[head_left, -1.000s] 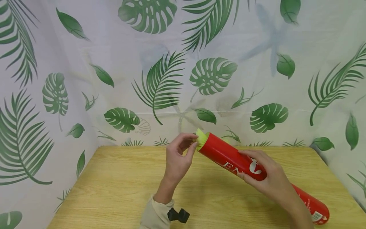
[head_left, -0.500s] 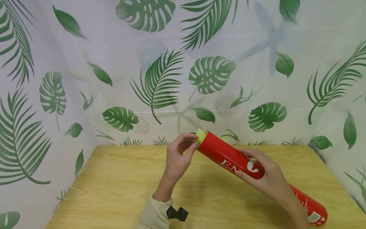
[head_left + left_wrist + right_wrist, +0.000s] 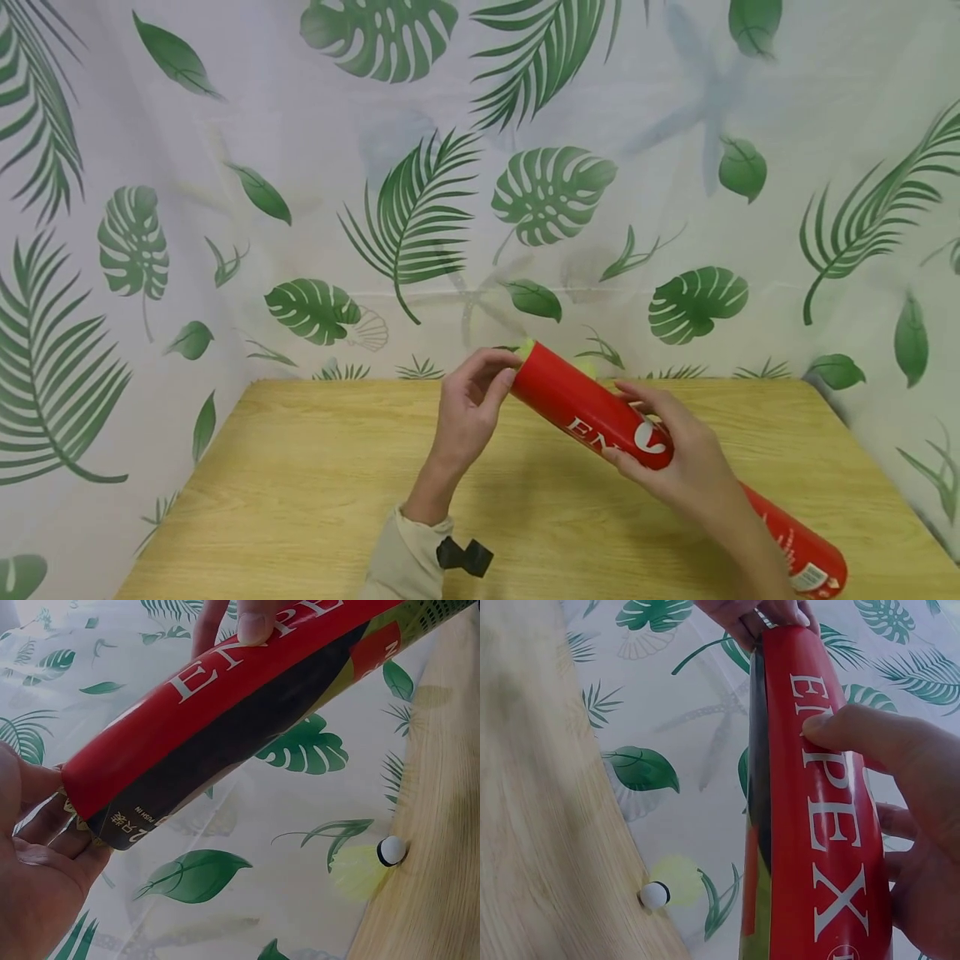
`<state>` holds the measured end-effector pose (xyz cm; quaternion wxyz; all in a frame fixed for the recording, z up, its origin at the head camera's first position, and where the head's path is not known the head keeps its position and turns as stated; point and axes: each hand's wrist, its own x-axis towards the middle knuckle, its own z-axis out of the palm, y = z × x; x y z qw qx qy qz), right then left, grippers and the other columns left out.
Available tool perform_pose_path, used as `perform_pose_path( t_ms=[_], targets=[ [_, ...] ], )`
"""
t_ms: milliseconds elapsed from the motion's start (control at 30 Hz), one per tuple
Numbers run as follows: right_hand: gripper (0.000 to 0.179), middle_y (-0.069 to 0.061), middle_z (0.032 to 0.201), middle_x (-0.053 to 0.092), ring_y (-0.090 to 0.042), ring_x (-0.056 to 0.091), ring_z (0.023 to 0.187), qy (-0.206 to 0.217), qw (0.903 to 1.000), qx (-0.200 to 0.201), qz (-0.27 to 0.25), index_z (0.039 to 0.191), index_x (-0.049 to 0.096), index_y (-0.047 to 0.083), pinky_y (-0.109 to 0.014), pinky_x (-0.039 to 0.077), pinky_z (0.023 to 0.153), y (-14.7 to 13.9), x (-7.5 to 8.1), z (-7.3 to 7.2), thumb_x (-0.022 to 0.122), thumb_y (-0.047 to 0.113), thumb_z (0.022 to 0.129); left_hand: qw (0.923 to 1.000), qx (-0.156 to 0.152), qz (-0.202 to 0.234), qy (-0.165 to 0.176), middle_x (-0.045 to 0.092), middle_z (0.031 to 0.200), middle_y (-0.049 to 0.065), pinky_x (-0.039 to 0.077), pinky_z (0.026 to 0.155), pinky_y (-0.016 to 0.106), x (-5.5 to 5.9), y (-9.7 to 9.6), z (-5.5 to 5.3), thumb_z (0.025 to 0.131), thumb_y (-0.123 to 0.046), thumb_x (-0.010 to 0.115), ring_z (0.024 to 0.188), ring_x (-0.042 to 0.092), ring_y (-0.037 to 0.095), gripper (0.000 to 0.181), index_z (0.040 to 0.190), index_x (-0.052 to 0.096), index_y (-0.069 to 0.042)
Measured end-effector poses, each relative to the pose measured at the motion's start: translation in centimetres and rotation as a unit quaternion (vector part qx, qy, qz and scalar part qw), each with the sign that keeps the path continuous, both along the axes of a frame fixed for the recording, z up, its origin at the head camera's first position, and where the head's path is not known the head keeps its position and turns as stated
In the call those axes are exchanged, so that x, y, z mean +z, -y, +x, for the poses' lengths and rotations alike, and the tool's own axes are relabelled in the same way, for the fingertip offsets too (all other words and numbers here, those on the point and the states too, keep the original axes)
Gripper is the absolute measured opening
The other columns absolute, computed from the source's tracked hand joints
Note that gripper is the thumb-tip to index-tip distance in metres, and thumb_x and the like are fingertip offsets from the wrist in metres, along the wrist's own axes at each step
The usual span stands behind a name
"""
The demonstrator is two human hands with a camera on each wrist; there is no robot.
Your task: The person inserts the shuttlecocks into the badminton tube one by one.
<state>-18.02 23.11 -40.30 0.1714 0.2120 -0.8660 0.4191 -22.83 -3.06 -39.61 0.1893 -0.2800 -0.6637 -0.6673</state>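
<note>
A long red shuttlecock tube (image 3: pixel 562 392) printed with white letters is held tilted over the table, its mouth up and to the left. My right hand (image 3: pixel 690 458) grips it around the middle, thumb across the lettering in the right wrist view. At the mouth, my left hand (image 3: pixel 468 408) pinches a yellow-green shuttlecock (image 3: pixel 528 346), fingertips right at the rim. Only the edge of its skirt shows; the rest is hidden inside the tube. In the left wrist view, the tube (image 3: pixel 210 705) has a dark side panel, and pale skirt edges stick out between the fingers.
Behind the tube, another yellow shuttlecock (image 3: pixel 655 895) with a white cork lies at the far edge of the wooden table (image 3: pixel 315 483). A white curtain (image 3: pixel 450 250) with green leaves hangs along the back and sides.
My right hand has brought the tube leftward toward my left hand. Less of the yellow-green skirt sticks out of the mouth now. The left hand has hardly moved.
</note>
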Motion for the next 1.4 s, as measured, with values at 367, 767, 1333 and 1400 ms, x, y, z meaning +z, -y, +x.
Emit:
perform_pose_path(
  t_ms=[367,767,1333,1400],
  targets=[
    [0.08,-0.005,0.127,0.063,-0.022,0.061,0.107,-0.023,0.9994,-0.019,0.017,0.144,0.054,0.015,-0.02,0.055,0.074,0.6,0.3,0.5,0.09,0.004,0.074,0.9996,-0.022,-0.009,0.012,0.068,0.112,0.02,0.058,0.091,0.039,-0.1,-0.6,0.0,0.107,-0.002,0.047,0.1,0.067,0.031,0.022,0.127,0.057,-0.001],
    [0.076,-0.002,0.13,0.062,-0.006,0.053,0.109,-0.04,0.9984,-0.038,0.006,0.143,0.058,0.015,-0.012,0.053,0.076,-2.0,0.8,0.3,0.09,0.001,0.075,0.9995,-0.012,0.022,-0.019,0.066,0.115,0.021,0.052,0.102,0.043,-0.1,-0.3,-0.4,0.101,0.004,0.057,0.11,0.065,0.035,0.02,0.121,0.058,0.004],
    [0.074,-0.006,0.131,0.062,0.003,0.049,0.106,-0.032,0.9929,-0.115,0.006,0.143,0.058,0.016,-0.003,0.045,0.073,-4.5,0.6,0.1,0.09,0.008,0.077,0.9935,0.031,-0.08,0.075,0.069,0.116,0.016,0.054,0.097,0.046,-5.4,-2.2,-5.6,0.1,-0.003,0.064,0.11,0.065,0.031,0.019,0.118,0.067,0.001],
    [0.074,-0.007,0.13,0.062,0.003,0.048,0.105,-0.035,0.992,-0.12,0.011,0.143,0.058,0.014,-0.002,0.043,0.074,-4.8,0.6,0.1,0.09,0.007,0.076,0.9906,0.034,-0.1,0.088,0.069,0.118,0.013,0.054,0.097,0.046,-5.8,-2.6,-6.2,0.1,-0.004,0.065,0.11,0.065,0.03,0.02,0.119,0.067,-0.001]
  ],
)
